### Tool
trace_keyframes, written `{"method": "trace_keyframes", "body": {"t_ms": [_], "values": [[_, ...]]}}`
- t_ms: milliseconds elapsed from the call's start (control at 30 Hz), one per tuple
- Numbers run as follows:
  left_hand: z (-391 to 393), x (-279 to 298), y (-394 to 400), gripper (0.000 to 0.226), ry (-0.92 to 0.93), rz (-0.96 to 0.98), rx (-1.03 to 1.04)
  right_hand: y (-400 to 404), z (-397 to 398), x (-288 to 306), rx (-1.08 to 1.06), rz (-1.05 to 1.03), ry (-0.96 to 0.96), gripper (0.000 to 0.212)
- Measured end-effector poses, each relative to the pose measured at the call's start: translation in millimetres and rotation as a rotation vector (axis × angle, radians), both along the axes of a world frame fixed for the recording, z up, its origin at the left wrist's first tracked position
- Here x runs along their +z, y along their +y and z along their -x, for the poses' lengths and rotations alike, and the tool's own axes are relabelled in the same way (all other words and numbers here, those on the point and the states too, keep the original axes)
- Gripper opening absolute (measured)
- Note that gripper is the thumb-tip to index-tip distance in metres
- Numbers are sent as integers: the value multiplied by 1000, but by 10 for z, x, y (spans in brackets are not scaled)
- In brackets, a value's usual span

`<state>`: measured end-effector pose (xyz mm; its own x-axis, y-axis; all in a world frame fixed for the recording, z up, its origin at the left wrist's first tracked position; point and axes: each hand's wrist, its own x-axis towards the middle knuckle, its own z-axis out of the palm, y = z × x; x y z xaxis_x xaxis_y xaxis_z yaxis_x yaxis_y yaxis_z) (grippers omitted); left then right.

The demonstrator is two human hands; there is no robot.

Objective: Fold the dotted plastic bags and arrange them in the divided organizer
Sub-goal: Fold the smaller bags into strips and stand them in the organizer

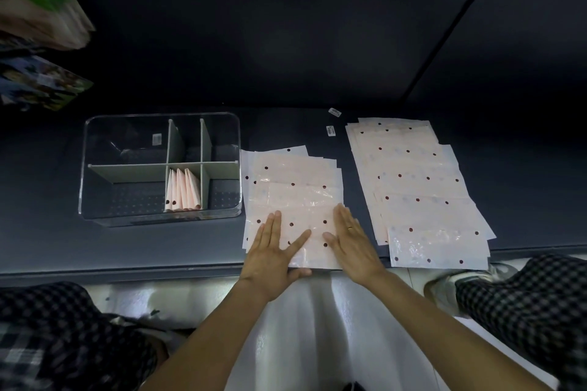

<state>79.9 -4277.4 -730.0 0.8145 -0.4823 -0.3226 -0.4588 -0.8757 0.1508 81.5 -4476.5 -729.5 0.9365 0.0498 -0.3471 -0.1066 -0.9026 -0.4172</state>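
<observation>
A stack of pale pink plastic bags with dark dots (295,187) lies flat on the dark table in front of me. My left hand (276,251) and my right hand (349,238) both rest palm down on its near end, fingers spread, pressing the top bag flat. A longer, fanned-out row of the same dotted bags (416,187) lies to the right. At the left stands a clear divided organizer (95,168) with grey partitions; several folded dotted bags (182,190) stand upright in its front middle compartment. The other compartments look empty.
Two small white labels (331,130) lie on the table behind the bags. Coloured packets (41,82) hang at the far left. The table's front edge runs just below my wrists, with checkered fabric (524,301) at both lower corners.
</observation>
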Motion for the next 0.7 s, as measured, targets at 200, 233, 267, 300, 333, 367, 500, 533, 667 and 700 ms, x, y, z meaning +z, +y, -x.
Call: {"method": "trace_keyframes", "body": {"t_ms": [200, 233, 267, 300, 333, 367, 500, 533, 667, 700], "values": [[-8, 6, 8, 74, 14, 29, 12, -46, -228, 246, -78, 6, -252, 51], [-8, 11, 10, 74, 17, 33, 12, -24, -299, 289, -17, 11, -274, 47], [-7, 14, 11, 74, 21, 36, 13, 7, -374, 323, 45, 23, -258, 45], [-8, 13, 11, 74, 23, 38, 13, 39, -451, 343, 97, 47, -208, 45], [-9, 8, 13, 75, 22, 40, 12, 68, -525, 350, 137, 80, -147, 44], [-12, 3, 17, 75, 24, 43, 12, 93, -590, 349, 164, 116, -94, 44], [-34, -15, 17, 71, 33, 87, 42, 104, -764, 348, 162, 208, 57, 41], [-41, -12, 7, 70, 32, 98, 55, 99, -785, 354, 167, 242, 94, 40], [-58, 41, 7, 59, -32, 244, 153, 97, -786, 373, 205, 231, 178, 22], [-52, 71, 10, 53, -70, 353, 230, 95, -764, 385, 189, 201, 178, 23]]}}
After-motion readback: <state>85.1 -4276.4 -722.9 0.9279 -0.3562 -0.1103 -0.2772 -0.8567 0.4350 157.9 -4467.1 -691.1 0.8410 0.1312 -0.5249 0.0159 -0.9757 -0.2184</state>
